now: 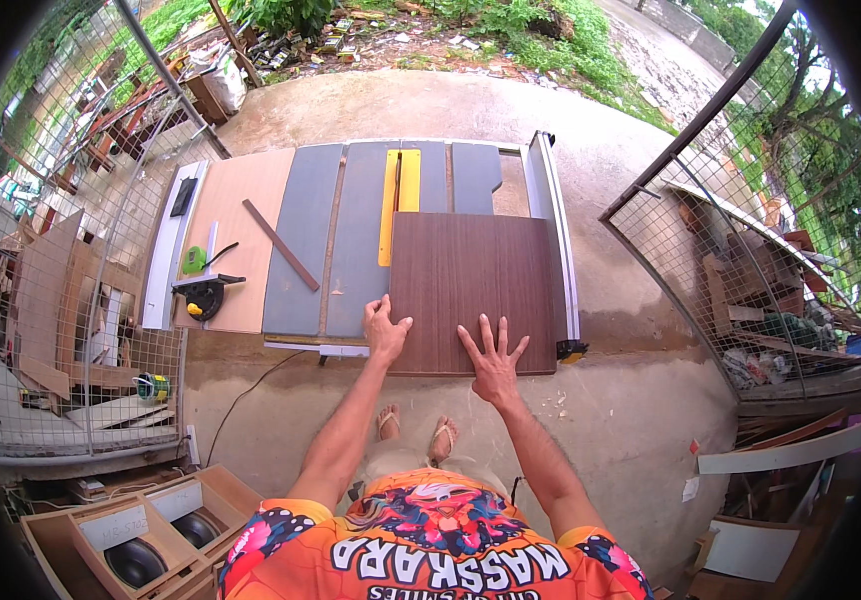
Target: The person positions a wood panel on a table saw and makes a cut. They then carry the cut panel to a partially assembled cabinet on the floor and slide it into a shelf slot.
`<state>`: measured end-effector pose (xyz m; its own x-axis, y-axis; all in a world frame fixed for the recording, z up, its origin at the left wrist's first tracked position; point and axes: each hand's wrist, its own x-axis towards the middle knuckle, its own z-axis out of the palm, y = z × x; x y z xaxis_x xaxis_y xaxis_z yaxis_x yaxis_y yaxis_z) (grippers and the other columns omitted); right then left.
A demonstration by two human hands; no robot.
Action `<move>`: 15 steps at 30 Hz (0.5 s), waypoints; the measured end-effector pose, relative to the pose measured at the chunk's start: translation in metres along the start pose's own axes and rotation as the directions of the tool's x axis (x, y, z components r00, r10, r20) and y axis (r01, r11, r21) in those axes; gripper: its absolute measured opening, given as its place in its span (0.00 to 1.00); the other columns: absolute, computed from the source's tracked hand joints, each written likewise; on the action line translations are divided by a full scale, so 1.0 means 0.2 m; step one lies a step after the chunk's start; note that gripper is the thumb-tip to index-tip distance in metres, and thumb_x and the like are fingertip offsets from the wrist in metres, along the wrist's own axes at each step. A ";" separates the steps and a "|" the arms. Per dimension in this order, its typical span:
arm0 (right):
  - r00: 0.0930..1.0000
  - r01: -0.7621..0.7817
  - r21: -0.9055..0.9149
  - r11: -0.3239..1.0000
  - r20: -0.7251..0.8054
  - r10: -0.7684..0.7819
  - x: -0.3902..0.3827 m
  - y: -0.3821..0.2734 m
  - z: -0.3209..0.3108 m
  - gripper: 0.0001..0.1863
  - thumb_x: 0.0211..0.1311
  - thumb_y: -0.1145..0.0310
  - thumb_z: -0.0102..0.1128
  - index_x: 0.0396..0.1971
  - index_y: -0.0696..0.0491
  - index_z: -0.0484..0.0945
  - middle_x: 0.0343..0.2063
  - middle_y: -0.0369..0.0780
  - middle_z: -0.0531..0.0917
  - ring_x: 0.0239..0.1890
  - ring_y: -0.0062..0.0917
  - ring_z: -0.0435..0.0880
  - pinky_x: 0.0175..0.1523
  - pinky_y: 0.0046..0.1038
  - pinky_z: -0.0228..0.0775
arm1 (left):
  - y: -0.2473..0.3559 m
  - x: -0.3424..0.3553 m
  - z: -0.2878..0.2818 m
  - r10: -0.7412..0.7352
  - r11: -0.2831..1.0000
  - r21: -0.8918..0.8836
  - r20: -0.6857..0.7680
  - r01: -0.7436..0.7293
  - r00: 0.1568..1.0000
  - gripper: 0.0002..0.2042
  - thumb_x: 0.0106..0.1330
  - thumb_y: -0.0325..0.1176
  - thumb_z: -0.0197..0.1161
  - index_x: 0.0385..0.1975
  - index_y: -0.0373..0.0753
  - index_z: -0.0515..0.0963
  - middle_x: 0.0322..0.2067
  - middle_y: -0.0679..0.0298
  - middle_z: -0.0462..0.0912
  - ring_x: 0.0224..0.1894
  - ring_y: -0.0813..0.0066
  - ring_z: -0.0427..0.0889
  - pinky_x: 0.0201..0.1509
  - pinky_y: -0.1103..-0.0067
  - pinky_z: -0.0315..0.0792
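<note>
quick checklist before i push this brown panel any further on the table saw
1. Left hand flat on the brown panel, at its near left corner: ok.
2. Right hand flat on the panel's near edge, fingers spread: ok.
3. Both hands away from the yellow blade insert: ok, the insert lies beyond the panel's far edge.
4. Panel's right edge against the rail fence: cannot tell, it looks close.
5. Blade up or spinning: cannot tell.
6. Loose things out of the panel's path: ok, the wooden strip and green tape measure lie off to the left.
</note>
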<state>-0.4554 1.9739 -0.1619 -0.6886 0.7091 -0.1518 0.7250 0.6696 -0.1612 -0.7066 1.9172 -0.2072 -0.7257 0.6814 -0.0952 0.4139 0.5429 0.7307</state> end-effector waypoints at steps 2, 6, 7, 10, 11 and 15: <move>1.000 0.000 0.000 1.000 0.001 0.000 0.00 0.00 0.00 0.63 0.43 0.84 0.67 0.80 0.23 0.51 0.82 0.39 0.42 0.83 0.52 0.34 0.71 0.83 0.24 | 0.01 0.00 0.00 0.000 1.000 0.002 0.004 0.000 1.000 0.42 0.54 0.37 0.79 0.70 0.31 0.70 0.59 0.51 0.72 0.64 0.54 0.73 0.71 0.66 0.68; 1.000 0.001 0.000 1.000 0.007 -0.001 0.02 0.00 0.00 0.63 0.44 0.83 0.67 0.80 0.23 0.51 0.82 0.39 0.42 0.83 0.52 0.34 0.70 0.83 0.24 | -0.01 0.02 0.00 0.013 1.000 -0.005 -0.002 -0.013 1.000 0.41 0.55 0.37 0.79 0.70 0.30 0.71 0.60 0.50 0.72 0.63 0.53 0.73 0.70 0.66 0.69; 1.000 0.001 -0.002 1.000 0.009 -0.001 0.02 0.00 0.00 0.63 0.44 0.83 0.67 0.80 0.23 0.51 0.82 0.39 0.42 0.83 0.52 0.34 0.70 0.83 0.24 | -0.01 0.02 0.00 0.016 1.000 -0.011 -0.006 -0.016 1.000 0.41 0.55 0.37 0.79 0.70 0.30 0.71 0.60 0.50 0.72 0.63 0.53 0.73 0.70 0.66 0.69; 1.000 0.000 0.005 1.000 -0.002 0.000 0.02 0.00 0.00 0.62 0.44 0.83 0.67 0.79 0.23 0.52 0.82 0.39 0.42 0.83 0.52 0.33 0.70 0.83 0.24 | -0.01 0.02 0.00 0.018 1.000 -0.024 -0.007 -0.018 1.000 0.41 0.55 0.37 0.79 0.70 0.30 0.70 0.60 0.50 0.72 0.63 0.53 0.73 0.71 0.66 0.69; 1.000 -0.002 0.007 1.000 0.000 0.002 0.02 0.00 -0.01 0.62 0.44 0.83 0.67 0.79 0.23 0.52 0.82 0.39 0.42 0.83 0.52 0.33 0.70 0.83 0.24 | -0.01 0.03 0.00 0.015 1.000 -0.021 -0.005 -0.015 1.000 0.41 0.55 0.37 0.79 0.70 0.30 0.70 0.60 0.50 0.72 0.64 0.53 0.73 0.71 0.66 0.69; 1.000 -0.001 0.004 1.000 -0.028 0.001 0.03 0.01 0.01 0.64 0.41 0.83 0.68 0.79 0.24 0.52 0.82 0.39 0.42 0.83 0.52 0.34 0.70 0.83 0.26 | 0.02 0.03 0.00 0.008 1.000 -0.016 0.003 -0.008 1.000 0.41 0.55 0.36 0.78 0.70 0.30 0.70 0.60 0.49 0.71 0.64 0.53 0.73 0.71 0.66 0.68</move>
<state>-0.4578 1.9793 -0.1644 -0.6870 0.7159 -0.1248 0.7259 0.6677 -0.1652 -0.7091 1.9231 -0.2060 -0.7205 0.6874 -0.0912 0.4110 0.5293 0.7422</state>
